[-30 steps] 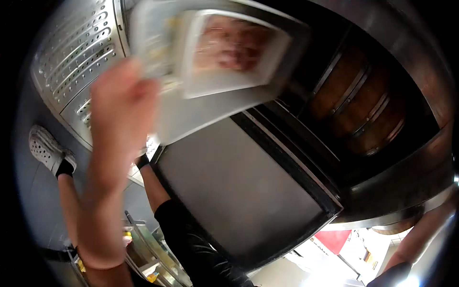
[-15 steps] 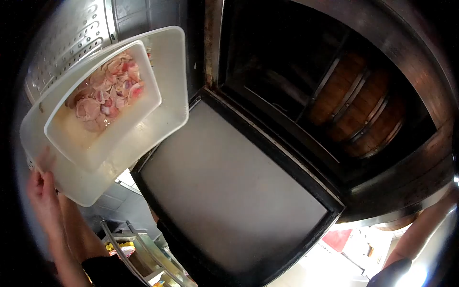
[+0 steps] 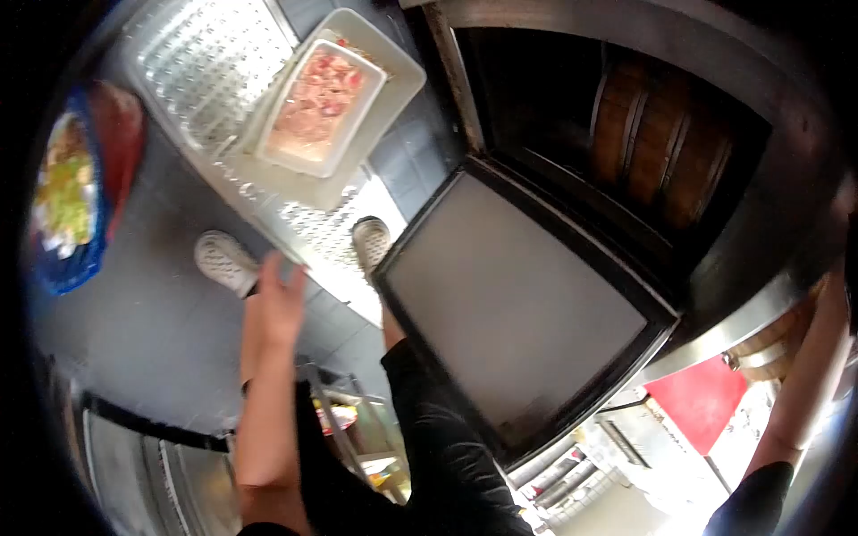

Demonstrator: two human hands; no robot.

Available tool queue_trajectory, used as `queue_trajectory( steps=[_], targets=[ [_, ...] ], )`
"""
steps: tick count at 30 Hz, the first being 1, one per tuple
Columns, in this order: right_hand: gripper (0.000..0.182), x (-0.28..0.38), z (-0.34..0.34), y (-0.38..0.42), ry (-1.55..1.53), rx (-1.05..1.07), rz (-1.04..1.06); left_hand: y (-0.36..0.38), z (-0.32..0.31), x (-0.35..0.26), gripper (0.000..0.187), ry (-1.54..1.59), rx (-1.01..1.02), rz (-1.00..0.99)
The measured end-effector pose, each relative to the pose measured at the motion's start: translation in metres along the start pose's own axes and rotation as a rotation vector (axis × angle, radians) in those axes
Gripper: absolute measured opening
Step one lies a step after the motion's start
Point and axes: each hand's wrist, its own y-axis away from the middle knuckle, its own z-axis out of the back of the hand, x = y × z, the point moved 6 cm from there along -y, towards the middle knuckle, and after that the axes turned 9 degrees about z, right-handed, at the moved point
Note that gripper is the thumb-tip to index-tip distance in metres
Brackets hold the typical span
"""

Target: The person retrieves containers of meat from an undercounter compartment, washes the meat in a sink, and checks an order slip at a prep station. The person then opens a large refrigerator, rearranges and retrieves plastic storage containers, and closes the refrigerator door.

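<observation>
My left hand [image 3: 282, 299] is off the containers, blurred, with its fingers apart and nothing in it. Above it, a large pale plastic tub [image 3: 398, 76] holds a smaller white container [image 3: 374, 89] of pink raw meat pieces [image 3: 323, 94] in some liquid. The tub rests on a perforated metal surface [image 3: 214, 76]. My right arm [image 3: 809, 384] reaches up along the right edge; the hand is dim there and its fingers cannot be made out. Before me an open door with a grey inner panel [image 3: 527, 295] hangs from a dark cabinet [image 3: 527, 98].
Wooden barrel shapes with metal bands [image 3: 661, 143] show at the cabinet. A blue-rimmed container [image 3: 85, 232] of mixed scraps is at far left. Two white shoes [image 3: 223, 261] are below. A red board [image 3: 702, 402] lies at lower right, and a rail shelf [image 3: 349, 438] at bottom.
My left hand has come away from the tub's edge. The tub and its container now appear farther off and higher. The view has shifted, bringing the floor, shoes and blue-rimmed container into sight.
</observation>
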Motion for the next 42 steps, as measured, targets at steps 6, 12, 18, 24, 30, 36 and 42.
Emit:
queue_trajectory(
  steps=[6,12,18,24,30,36,42],
  targets=[
    [0.050,0.024,0.021,0.017,-0.068,-0.466,0.708,0.104,0.003,0.053,0.041,-0.141,0.041,-0.466],
    [0.044,0.141,-0.037,0.238,-0.785,-0.016,0.238,0.153,0.040,0.059,0.034,-0.192,0.037,-0.395],
    [0.039,0.138,-0.136,0.433,-0.760,0.432,-0.146,0.128,0.056,0.075,0.034,-0.266,-0.004,-0.362],
    [0.030,0.150,-0.235,0.400,-0.923,0.410,-0.569,0.094,0.054,0.021,0.040,-0.340,-0.134,-0.564],
    [0.043,0.145,-0.408,0.333,-1.402,0.065,-1.078,0.086,0.070,-0.045,0.041,-0.437,-0.207,-0.697],
    [0.044,0.082,-0.595,0.286,-0.313,0.555,-0.488,0.061,0.108,-0.099,0.040,-0.475,-0.295,-0.718],
    [0.070,0.045,-0.622,0.237,0.269,1.196,-0.330,0.034,0.120,-0.142,0.045,-0.672,-0.371,-0.717]
  ],
)
